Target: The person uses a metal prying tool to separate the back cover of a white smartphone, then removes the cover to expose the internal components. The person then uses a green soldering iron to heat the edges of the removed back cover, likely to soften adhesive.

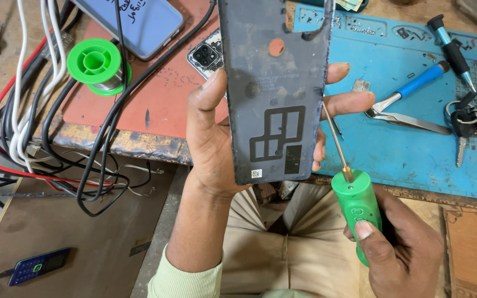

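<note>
Green-handled screwdriver (357, 212) clamped in your right hand (401, 251), tip at the phone back cover's (274, 88) right edge. Your left hand's (216, 138) fingers (349, 102) grip that cover upright.

Left hand (216, 132) holds a dark phone back panel (274, 88); right hand (401, 248) grips a green screwdriver (357, 212).

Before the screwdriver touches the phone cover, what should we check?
1. Left hand grips the grey phone back cover firmly: ok.
2. Right hand wraps the green screwdriver handle: ok.
3. Thin tip at the cover's right edge: cannot tell, fingers hide it.
4. Left fingertips away from the tip: not ok, very close.
5. Tweezers lie aside on the blue mat: ok.
</note>
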`<state>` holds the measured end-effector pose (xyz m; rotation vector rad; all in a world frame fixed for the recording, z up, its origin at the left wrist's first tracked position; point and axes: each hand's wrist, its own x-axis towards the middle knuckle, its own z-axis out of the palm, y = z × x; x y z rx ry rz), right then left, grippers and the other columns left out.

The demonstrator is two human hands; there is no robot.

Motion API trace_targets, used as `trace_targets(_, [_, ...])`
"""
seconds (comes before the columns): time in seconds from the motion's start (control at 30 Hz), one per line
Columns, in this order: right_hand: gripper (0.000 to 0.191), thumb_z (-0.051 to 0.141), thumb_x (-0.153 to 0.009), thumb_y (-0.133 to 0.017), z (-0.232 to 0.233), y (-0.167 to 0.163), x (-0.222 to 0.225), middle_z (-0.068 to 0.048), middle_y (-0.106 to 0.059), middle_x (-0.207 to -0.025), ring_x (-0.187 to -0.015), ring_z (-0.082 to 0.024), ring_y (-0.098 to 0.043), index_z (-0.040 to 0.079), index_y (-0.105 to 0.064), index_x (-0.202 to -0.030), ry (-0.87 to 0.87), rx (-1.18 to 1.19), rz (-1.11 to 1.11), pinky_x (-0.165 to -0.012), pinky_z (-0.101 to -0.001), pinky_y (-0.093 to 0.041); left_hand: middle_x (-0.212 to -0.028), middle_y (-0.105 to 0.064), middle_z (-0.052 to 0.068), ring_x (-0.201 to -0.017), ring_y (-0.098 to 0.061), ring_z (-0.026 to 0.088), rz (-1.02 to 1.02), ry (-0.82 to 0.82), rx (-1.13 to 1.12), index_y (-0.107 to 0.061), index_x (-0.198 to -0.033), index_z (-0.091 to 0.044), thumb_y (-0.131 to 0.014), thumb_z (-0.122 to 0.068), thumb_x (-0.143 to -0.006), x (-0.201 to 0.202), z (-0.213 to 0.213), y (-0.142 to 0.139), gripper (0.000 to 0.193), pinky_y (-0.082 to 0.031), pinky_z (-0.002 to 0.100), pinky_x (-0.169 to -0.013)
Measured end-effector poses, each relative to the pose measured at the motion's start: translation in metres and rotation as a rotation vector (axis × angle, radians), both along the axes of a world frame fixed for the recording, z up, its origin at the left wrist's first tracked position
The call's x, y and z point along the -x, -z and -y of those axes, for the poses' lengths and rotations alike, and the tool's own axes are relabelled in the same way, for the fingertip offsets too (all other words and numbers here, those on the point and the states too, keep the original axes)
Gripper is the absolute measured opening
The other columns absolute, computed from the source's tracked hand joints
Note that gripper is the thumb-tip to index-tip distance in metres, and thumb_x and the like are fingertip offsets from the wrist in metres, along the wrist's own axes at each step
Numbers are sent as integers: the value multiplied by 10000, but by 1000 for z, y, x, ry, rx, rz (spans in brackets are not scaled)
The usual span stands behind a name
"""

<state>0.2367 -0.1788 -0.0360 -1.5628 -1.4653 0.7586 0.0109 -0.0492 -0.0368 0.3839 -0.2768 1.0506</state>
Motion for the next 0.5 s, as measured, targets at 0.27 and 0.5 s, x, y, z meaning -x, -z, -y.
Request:
trace_targets(0.27, [536, 306, -943, -635, 0, 0, 3, -82, -688, -800, -748, -125, -639, -63, -670, -1329, 25, 8, 8, -664, -264, -506, -1485, -418, 286, -1481, -324, 455, -40, -11, -61, -286, -1560, 69, -437, -634, -1116, 2, 3, 2, 845, -621, 434, -935])
trace_targets(0.5, [539, 279, -948, -628, -5, -1, 3, -102, -690, -840, -782, -138, -643, -92, -647, -1338, -8, -9, -24, -700, -273, -515, -1466, -423, 299, -1408, -401, 443, -82, -14, 10, -323, -1524, 71, -383, -645, -1033, 3, 3, -2, 870, -596, 409, -866])
